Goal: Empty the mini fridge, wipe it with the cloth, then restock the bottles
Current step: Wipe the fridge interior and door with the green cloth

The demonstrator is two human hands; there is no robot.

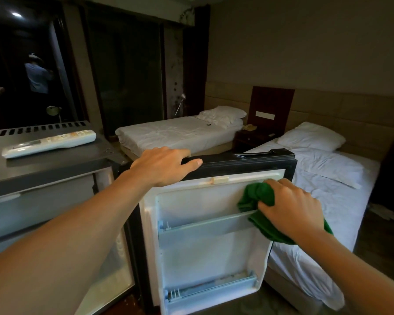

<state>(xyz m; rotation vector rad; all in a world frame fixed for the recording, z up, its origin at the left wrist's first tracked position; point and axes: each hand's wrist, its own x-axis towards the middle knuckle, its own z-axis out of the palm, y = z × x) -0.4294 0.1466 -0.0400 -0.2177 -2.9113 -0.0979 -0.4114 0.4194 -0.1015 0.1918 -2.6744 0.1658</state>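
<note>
Room: dim hotel twin room; far bed (175, 133) at 12 o'clock, near bed (332, 201) at 3 o'clock, both in white sheets; dark window (123, 76) at 11.
Mini fridge (55, 164): at 9 o'clock, white remote (49, 142) lying on top.
Door (203, 253): swung wide open at 6 o'clock, inner liner facing camera.
Shelves: upper rail (205, 226) and lower rail (212, 289) bare; no bottles in view.
Left hand (164, 165): on door's top edge at 12 o'clock, fingers draped over it, thumb along front lip, bracing.
Right hand (289, 208): at 3 o'clock, well apart from left, clamped round bunched green cloth (257, 196).
Cloth spot: pressed on liner at door's upper right corner, just above upper rail's right end.
Step, judged: wiping stage, on the door liner; cabinet interior mostly hidden, cannot tell if done.
Doing it well: firm left brace so door cannot swing under pressure; strokes top-down, corner to corner, along seal groove, then into each rail; clean cloth face per pass.
Care: light pressure on thin rails, probably flexible; specks showing in lower rail, likely worth an extra pass.
</note>
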